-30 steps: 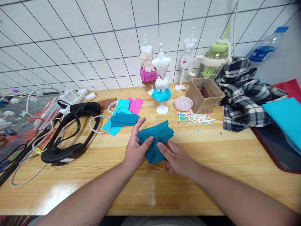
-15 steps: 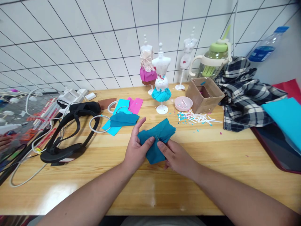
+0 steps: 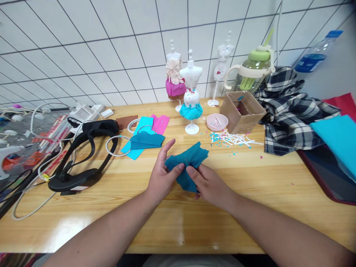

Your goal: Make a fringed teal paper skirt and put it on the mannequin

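Note:
Above the front of the table, both hands grip a piece of teal crepe paper (image 3: 187,180) by its middle. My left hand (image 3: 164,172) pinches its left side, thumb on top and index finger raised clear of it. From the right, my right hand (image 3: 207,181) has its thumb pressed on the paper and its fingers underneath. Between the two thumbs lies a thin pin-like sliver (image 3: 186,161), too small to make out fully. Beyond the hands stands a small white dress form (image 3: 191,76) with a bright blue ruffled skirt (image 3: 191,111).
Left of the hands lie crepe paper sheets (image 3: 147,141), a white ring (image 3: 108,148) and a black headset (image 3: 86,181) with cables. Two more dress forms (image 3: 176,74) stand behind. To the right are a pink dish (image 3: 217,122), paper scraps (image 3: 236,139), a cardboard box (image 3: 243,116) and plaid cloth (image 3: 292,111).
The teal paper has tilted and bunched slightly between the thumbs, its lower edge drawn up. Both hands keep their hold, nearly in place. Another person's hand at the far left edge is gone from view.

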Motion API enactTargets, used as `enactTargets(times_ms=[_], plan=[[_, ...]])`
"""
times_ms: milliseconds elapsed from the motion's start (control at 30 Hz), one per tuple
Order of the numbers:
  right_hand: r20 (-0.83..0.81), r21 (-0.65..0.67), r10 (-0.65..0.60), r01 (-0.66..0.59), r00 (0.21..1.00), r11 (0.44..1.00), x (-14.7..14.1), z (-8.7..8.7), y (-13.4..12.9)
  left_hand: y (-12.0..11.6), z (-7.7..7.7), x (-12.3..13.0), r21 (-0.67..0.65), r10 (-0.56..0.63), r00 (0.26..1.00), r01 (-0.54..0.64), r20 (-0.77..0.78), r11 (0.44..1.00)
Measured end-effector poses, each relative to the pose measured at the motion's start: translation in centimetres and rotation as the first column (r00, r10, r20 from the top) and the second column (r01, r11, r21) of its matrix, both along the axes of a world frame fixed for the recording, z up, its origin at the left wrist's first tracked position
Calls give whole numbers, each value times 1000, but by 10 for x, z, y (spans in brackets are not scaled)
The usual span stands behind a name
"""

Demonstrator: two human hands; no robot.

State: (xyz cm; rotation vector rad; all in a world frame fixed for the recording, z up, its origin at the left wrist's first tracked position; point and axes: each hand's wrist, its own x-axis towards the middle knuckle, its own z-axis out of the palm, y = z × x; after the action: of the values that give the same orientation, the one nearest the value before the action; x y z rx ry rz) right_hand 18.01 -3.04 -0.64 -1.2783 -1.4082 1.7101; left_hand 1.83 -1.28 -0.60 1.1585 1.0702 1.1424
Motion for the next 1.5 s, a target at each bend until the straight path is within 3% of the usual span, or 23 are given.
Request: enactTargets(times_ms=[233,567,967,1167,1500], plan=[[75,47,30,-33,997,998,0,0,0,0,2,0,60,50,999,-48,-22,997],[131,198,27,-53,991,979,1,-2,0,2,2,1,29,41,999,-41,3,999],[113,131,47,-61,992,989,2,-2,1,2,2,1,38,41,999,-42,26,998],[80,35,43,-46,996,998,1,-1,2,1,2,1,33,57,998,-57,19,998],[93,68,48,-54,994,996,4,0,3,1,1,1,60,21,1000,-21,7,998]])
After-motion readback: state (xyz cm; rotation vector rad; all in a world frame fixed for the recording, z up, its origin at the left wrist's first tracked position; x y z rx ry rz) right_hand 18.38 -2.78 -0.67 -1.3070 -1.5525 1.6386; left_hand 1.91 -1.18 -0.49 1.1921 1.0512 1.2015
